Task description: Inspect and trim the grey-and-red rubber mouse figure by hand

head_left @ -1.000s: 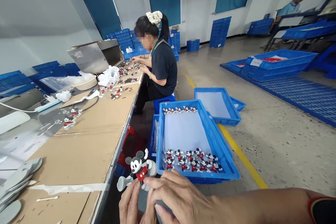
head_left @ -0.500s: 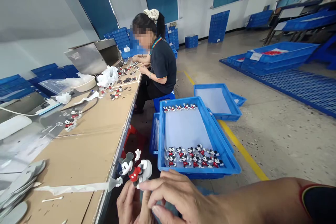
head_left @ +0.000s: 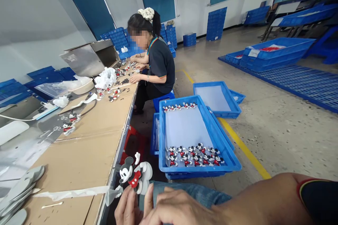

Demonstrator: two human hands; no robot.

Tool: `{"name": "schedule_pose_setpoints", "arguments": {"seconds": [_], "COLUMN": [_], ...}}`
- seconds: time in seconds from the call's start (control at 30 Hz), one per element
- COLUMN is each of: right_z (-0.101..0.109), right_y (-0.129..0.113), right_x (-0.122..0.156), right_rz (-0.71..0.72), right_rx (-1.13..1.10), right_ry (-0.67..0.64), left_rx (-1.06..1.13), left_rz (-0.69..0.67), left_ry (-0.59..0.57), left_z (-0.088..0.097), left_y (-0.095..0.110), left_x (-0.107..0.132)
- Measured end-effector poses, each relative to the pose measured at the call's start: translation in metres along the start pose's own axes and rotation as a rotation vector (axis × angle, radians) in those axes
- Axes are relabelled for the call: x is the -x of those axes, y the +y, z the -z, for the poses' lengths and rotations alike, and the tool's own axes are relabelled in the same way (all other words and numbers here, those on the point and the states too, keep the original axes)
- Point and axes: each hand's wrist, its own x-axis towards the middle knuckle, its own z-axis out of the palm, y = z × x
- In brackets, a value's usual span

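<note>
A cartoon mouse figurine (head_left: 131, 176) with black ears, red shorts and grey sprue pieces is held up just past the edge of the workbench (head_left: 87, 147). My left hand (head_left: 128, 208) grips it from below with its fingers closed. My right hand (head_left: 175, 208) lies close beside it at the bottom of the view, fingers curled, the thumb raised near the figurine's base; what it holds, if anything, is hidden. A blue tray (head_left: 227, 161) on the floor in front holds several finished figurines (head_left: 194, 155) in rows.
A co-worker (head_left: 155, 66) sits farther along the bench handling more figurines (head_left: 116, 93). Grey flat parts (head_left: 18, 182) and a strip of tape (head_left: 71, 193) lie near me. Another blue tray (head_left: 215, 96), stacked crates and a blue pallet (head_left: 303, 88) stand on the floor.
The figurine and both hands have shifted slightly left and down. My right-hand fingers have slid off the figurine's base. The co-worker's arm has reached across the bench.
</note>
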Motion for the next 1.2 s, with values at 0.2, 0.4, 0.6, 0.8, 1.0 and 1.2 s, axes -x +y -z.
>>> {"name": "schedule_pose_setpoints", "arguments": {"seconds": [0.2, 0.4, 0.6, 0.8, 1.0, 1.2], "right_z": [0.004, 0.003, -0.004, 0.001, 0.001, 0.005], "right_y": [-0.005, -0.004, -0.001, -0.009, -0.012, -0.011], "right_x": [0.003, -0.001, 0.002, 0.006, 0.002, 0.000], "right_rz": [-0.032, -0.112, -0.189, -0.116, -0.141, -0.220], "right_rx": [0.023, -0.022, -0.079, -0.118, -0.036, -0.085], "right_ry": [0.093, 0.113, -0.071, 0.180, 0.195, -0.009], "left_rx": [0.071, 0.025, -0.026, 0.060, 0.105, -0.005], "left_rz": [-0.010, -0.012, 0.086, 0.255, 0.190, -0.022], "left_ry": [0.017, 0.028, 0.145, -0.047, -0.056, -0.040], "left_z": [0.001, 0.007, -0.002, -0.001, 0.002, 0.009], "left_y": [-0.012, -0.033, -0.008, 0.008, 0.003, -0.005], "left_x": [-0.003, -0.008, -0.002, -0.007, -0.009, -0.005]}}
